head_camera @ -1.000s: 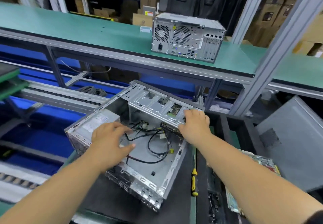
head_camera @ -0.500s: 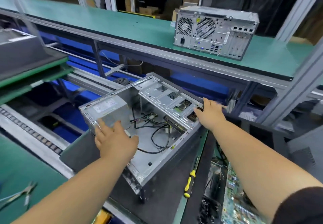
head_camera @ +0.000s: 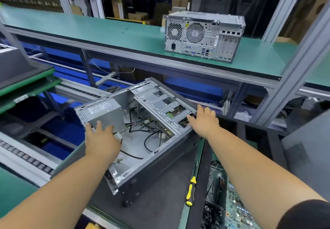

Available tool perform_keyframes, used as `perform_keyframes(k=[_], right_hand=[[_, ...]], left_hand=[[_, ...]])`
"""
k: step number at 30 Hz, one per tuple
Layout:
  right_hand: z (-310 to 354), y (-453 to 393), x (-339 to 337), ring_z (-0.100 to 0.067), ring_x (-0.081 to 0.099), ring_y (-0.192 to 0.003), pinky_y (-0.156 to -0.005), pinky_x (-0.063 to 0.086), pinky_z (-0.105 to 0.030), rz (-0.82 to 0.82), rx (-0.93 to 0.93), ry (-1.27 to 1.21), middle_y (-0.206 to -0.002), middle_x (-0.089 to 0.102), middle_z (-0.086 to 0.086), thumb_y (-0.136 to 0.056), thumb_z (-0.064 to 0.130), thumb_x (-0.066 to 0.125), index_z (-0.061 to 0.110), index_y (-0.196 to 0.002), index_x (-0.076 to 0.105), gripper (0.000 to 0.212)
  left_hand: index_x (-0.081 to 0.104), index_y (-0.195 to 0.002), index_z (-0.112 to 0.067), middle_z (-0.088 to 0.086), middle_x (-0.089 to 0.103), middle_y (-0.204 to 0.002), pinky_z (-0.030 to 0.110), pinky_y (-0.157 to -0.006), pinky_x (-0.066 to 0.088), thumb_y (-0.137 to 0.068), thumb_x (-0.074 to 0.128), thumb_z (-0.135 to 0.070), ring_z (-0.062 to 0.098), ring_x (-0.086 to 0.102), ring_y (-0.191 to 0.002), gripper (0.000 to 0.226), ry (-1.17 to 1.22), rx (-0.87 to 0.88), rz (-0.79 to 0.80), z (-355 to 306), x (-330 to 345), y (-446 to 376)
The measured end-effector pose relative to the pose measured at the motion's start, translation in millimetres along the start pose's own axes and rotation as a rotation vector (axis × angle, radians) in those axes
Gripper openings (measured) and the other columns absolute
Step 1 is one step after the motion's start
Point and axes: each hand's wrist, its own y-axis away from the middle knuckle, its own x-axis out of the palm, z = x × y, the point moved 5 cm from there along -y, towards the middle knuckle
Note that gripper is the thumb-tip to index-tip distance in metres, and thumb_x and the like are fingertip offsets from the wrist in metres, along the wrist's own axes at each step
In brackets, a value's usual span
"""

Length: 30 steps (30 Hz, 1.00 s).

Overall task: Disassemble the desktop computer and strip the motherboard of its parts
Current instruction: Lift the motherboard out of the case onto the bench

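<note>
An open grey computer case (head_camera: 160,159) sits tilted at the edge of the dark mat, its inside facing up. It holds a silver power supply (head_camera: 103,112), a metal drive cage (head_camera: 160,101) and loose black cables (head_camera: 150,135); no board is visible inside. My left hand (head_camera: 101,139) presses spread fingers against the near side of the power supply. On the case's far right corner is my right hand (head_camera: 203,121), fingers curled over the edge beside the drive cage. A green motherboard (head_camera: 235,211) lies at the bottom right.
A yellow-and-black screwdriver (head_camera: 191,191) lies right of the case. A second, closed computer (head_camera: 203,35) stands on the green upper shelf. A grey side panel (head_camera: 307,148) leans at the right, a roller conveyor (head_camera: 26,157) runs at the left, and a slanted aluminium post (head_camera: 294,78) rises behind.
The case has swung and tipped up on its near side, its rear end moving left over the conveyor. Both hands stayed on it, the left shifting to the power supply's side.
</note>
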Motion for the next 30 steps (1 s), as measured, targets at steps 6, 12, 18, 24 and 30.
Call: perform_keyframes(k=[6,12,18,24,30], right_hand=[[16,21,6,-0.035,0.019,-0.141,-0.108,0.024,-0.05,-0.042,0.107,0.066,-0.156,0.02,-0.013,-0.096,0.053,0.031,0.017,-0.156,0.006,0.074],[35,44,11,-0.034,0.026,-0.137,-0.107,0.024,-0.051,-0.085,0.232,0.136,-0.152,0.029,-0.014,-0.094,0.058,0.03,0.015,-0.155,0.011,0.077],[66,86,13,-0.031,0.051,-0.115,-0.094,0.036,-0.043,-0.141,0.315,0.251,-0.124,0.055,-0.011,-0.088,0.067,0.037,0.011,-0.129,0.041,0.07],[86,110,12,-0.031,0.06,-0.103,-0.095,0.036,-0.044,-0.12,0.321,0.339,-0.11,0.065,-0.009,-0.085,0.079,0.024,0.009,-0.137,0.034,0.088],[78,75,-3,-0.036,0.05,-0.121,-0.104,0.031,-0.05,-0.068,0.334,0.315,-0.131,0.054,-0.015,-0.086,0.079,0.022,0.01,-0.142,0.033,0.089]], left_hand=[[0.038,-0.144,-0.028,0.009,0.028,-0.156,0.042,-0.118,-0.009,-0.094,0.039,-0.053,0.021,0.014,-0.147,0.056,-0.097,0.202,-0.042,15,-8,-48],[0.045,-0.14,-0.031,0.004,0.035,-0.153,0.035,-0.117,-0.011,-0.091,0.05,-0.056,0.023,0.012,-0.146,0.056,-0.037,0.336,0.007,25,-16,-91],[0.055,-0.133,-0.03,0.0,0.037,-0.152,0.034,-0.119,-0.008,-0.083,0.067,-0.049,0.022,0.007,-0.147,0.054,0.054,0.518,0.084,45,-16,-136],[0.06,-0.128,-0.03,-0.006,0.036,-0.153,0.04,-0.119,0.017,-0.086,0.066,-0.04,0.029,0.012,-0.147,0.044,0.019,0.598,0.03,59,-22,-143],[0.056,-0.133,-0.025,0.001,0.034,-0.154,0.043,-0.114,0.029,-0.088,0.064,-0.037,0.025,0.029,-0.141,0.048,0.264,0.558,-0.023,45,-42,-93]])
